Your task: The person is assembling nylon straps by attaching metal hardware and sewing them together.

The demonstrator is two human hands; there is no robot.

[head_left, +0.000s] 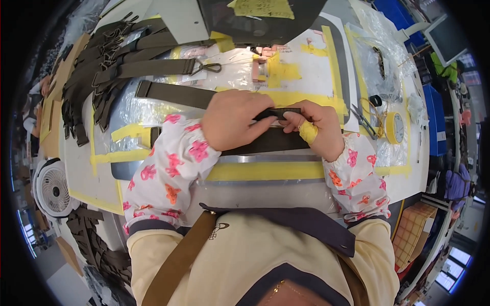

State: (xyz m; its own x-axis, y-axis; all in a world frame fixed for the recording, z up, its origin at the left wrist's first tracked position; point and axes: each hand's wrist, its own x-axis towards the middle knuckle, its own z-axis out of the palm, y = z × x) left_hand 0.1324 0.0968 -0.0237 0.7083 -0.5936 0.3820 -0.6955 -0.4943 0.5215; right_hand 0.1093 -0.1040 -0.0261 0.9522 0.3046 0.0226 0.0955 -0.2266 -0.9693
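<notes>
Both hands pinch a short folded piece of dark webbing strap (289,110) in front of the sewing machine (245,30). My left hand (232,120) grips its left side with thumb and fingers. At its right side are the closed fingers of my right hand (326,130), one of them wrapped in yellow tape (308,131). A strap length (176,94) runs leftward from under my left hand, and another length (273,141) lies below both hands. Above them rests a strap with a metal hook (206,67). My fingers partly hide how the lengths join.
A pile of dark straps with metal hardware (104,71) covers the table's left side. Scissors (363,122) and a yellow tape roll (394,127) lie to the right. Yellow tape strips (270,171) edge the work surface. A white fan (52,187) stands at the left.
</notes>
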